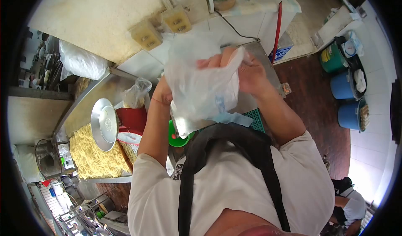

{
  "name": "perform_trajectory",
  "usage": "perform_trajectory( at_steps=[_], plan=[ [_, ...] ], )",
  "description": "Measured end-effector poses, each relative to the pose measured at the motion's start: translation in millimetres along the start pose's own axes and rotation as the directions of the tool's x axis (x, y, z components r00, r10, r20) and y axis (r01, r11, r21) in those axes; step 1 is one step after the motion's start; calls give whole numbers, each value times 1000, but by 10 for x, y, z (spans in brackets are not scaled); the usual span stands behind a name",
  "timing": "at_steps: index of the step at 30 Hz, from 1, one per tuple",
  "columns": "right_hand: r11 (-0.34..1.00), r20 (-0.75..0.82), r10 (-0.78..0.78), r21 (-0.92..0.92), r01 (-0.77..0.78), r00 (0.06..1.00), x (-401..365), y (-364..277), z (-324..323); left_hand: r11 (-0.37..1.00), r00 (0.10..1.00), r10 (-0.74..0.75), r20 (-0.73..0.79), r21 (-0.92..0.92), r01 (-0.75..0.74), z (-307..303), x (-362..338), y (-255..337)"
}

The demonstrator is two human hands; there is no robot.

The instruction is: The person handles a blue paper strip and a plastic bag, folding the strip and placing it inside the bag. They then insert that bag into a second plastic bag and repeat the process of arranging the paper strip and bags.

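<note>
A translucent white plastic bag hangs in front of my chest, between my two hands. My right hand is closed on the upper right edge of the bag, where the plastic bunches up around the fingers. At the bag's left side, my left hand grips it, its fingers mostly hidden behind the plastic. Below the bag, a light blue strip of plastic lies close to my apron. A bright green bowl shows partly beneath my left forearm.
To the left, a metal counter holds a heap of yellow noodles, a round metal dish and a red container. Yellow socket boxes are on the wall ahead. Blue bins stand at right. Another person is at lower right.
</note>
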State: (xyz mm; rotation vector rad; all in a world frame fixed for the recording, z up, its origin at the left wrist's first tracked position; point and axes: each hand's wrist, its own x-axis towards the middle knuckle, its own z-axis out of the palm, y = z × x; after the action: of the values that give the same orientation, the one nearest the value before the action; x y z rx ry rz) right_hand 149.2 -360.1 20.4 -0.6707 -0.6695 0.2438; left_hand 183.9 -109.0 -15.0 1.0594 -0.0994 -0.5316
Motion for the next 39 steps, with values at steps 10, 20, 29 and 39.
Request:
perform_trajectory(
  at_steps=[10,20,29,39],
  plan=[
    [987,351,141,26,-160,926,228,-107,-34,962,971,233,42,135,-237,-282,302,103],
    [878,144,-155,474,69,977,357,-293,-125,961,878,149,-455,-141,-237,108,462,396],
    [940,310,-82,341,-31,947,517,-108,-808,940,882,279,-381,-79,-331,48,646,318],
    [999,-28,-11,35,12,1000,667,286,-1166,945,883,313,-349,18,-328,-355,884,89]
  ],
)
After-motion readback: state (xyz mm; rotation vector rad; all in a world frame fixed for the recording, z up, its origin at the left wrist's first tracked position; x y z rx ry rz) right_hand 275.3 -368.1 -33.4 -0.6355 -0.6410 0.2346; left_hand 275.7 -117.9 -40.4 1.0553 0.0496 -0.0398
